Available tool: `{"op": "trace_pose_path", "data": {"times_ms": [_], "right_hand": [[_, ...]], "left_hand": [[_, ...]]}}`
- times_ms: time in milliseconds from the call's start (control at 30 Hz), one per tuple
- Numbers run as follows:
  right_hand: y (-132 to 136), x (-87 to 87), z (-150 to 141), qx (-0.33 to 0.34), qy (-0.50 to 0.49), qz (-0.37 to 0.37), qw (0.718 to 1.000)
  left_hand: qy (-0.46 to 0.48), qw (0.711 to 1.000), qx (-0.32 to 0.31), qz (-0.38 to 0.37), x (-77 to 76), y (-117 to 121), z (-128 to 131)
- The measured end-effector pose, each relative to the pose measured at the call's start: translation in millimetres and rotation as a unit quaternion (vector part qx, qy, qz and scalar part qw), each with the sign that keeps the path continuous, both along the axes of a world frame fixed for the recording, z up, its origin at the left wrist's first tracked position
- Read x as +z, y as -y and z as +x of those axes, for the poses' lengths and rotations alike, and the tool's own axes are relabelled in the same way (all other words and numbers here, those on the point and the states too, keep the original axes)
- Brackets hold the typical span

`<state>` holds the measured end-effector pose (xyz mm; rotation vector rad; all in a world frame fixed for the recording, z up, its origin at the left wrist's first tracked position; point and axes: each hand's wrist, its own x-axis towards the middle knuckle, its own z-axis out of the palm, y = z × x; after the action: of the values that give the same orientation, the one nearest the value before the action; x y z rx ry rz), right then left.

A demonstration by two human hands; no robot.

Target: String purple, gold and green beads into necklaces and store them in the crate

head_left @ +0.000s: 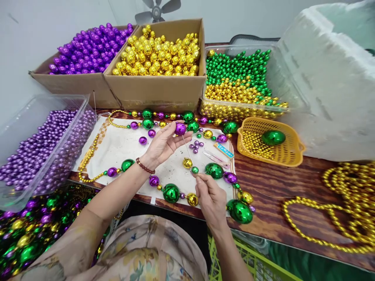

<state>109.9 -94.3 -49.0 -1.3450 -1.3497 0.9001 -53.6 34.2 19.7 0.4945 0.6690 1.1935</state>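
Note:
My left hand (162, 145) holds a shiny purple bead (180, 128) between thumb and fingers, its other fingers partly stretched out. A thin, straight needle (188, 149) slants from under that bead down to a small green bead (195, 170). Just below the green bead, the fingertips of my right hand (211, 195) pinch the needle's lower end; what lies inside the pinch is hidden. Beside the needle rests a gold bead (187, 162). A strung garland of green, purple and gold beads, with a large green bead (213, 170), curves around the white cloth (117, 144).
Behind stand boxes of purple beads (90, 48) and gold beads (158, 52), and a clear tub (246, 103) of green and gold ones. A lilac-bead tub (17, 195) is left. At right are a yellow basket (271, 158), gold bead strings (351, 210) and white foam (325, 97).

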Motion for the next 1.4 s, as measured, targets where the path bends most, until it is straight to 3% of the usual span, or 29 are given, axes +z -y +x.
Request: {"op": "trace_pose_path", "data": {"times_ms": [300,600,933,1000,1100,1167,1233,1333,1400], "right_hand": [[-7,-5.8,-4,-0.006,-0.041,-0.019,0.999],[-22,1.0,-4,0.012,-0.052,-0.020,0.998],[-34,15.6,-5,0.069,-0.179,-0.051,0.980],[-36,16.3,-3,0.054,-0.201,-0.077,0.975],[-39,16.7,0,0.014,-0.248,-0.100,0.963],[-39,16.8,2,-0.013,-0.279,-0.094,0.955],[-37,16.6,6,-0.035,-0.301,-0.087,0.949],[-33,15.3,13,-0.054,-0.317,-0.077,0.944],[-31,14.4,16,-0.059,-0.324,-0.069,0.942]], "left_hand": [[-0.024,0.999,-0.034,0.023,4.6,11,4],[-0.055,0.996,-0.040,0.051,14.9,19,0],[-0.074,0.993,-0.054,0.081,1.7,24,7],[-0.092,0.990,-0.058,0.089,0.5,25,9],[-0.137,0.976,-0.124,0.112,-0.8,24,12],[-0.156,0.967,-0.158,0.125,0.1,16,15],[-0.175,0.967,-0.140,0.122,4.5,-3,21],[-0.242,0.955,-0.079,0.152,18.1,-52,45],[-0.306,0.922,-0.060,0.231,29.1,-93,71]]}}
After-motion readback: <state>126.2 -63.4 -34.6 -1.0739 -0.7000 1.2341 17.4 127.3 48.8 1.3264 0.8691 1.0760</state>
